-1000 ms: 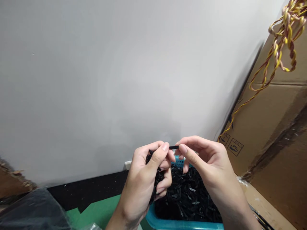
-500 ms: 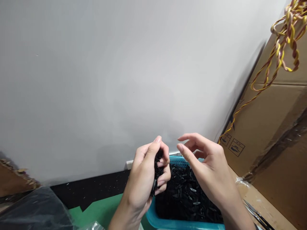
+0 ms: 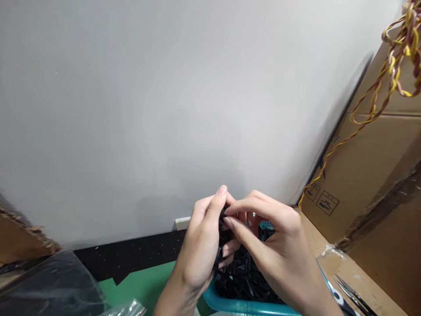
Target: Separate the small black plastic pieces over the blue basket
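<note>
My left hand (image 3: 205,237) is closed around a clump of small black pieces (image 3: 221,254), partly hidden by its curled fingers. The thumb of that hand points up. My right hand (image 3: 272,237) has come against it, with thumb and forefinger pinched at the black pieces near the left fingertips. What exactly the pinch holds is too small to make out. Under both hands sits a blue plastic basket (image 3: 250,306), filled with many loose black pieces (image 3: 241,274) like those in the left hand.
Tweezers (image 3: 353,294) lie at the lower right beside a cardboard box (image 3: 371,175). Twisted yellow-brown wire (image 3: 375,94) hangs at the upper right. A green mat (image 3: 141,283) and clear plastic bags (image 3: 49,285) lie at the lower left. A pale wall (image 3: 164,109) stands behind.
My right hand has moved left, from apart with its fingers open to pinching at the clump in my left hand. The view has shifted slightly.
</note>
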The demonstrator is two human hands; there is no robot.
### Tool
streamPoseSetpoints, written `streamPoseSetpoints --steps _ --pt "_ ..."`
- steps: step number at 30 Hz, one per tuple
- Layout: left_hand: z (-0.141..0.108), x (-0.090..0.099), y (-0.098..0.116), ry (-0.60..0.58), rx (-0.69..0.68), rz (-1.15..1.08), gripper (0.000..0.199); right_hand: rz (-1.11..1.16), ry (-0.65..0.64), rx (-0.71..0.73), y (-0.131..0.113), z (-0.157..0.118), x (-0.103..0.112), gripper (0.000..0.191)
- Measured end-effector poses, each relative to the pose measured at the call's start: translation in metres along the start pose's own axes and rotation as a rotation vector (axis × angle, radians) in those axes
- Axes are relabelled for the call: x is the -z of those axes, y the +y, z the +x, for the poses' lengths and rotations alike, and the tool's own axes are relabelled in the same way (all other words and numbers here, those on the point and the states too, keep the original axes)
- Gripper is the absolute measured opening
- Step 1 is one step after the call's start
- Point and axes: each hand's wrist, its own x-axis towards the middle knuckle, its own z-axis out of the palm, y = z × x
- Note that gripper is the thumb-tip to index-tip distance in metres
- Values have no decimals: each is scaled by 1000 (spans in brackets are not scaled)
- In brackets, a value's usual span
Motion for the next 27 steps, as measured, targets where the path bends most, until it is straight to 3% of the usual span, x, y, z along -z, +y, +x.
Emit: streamPoseSetpoints --steps 7,15,27 --pt "0 3 5 38 43 -71 48 76 114 -24 -3 4 4 10" --pt "-4 5 9 -22 40 -62 43 204 133 -167 1 7 12 9" --pt "-3 4 10 -157 -5 -8 44 180 148 -178 4 7 9 15"
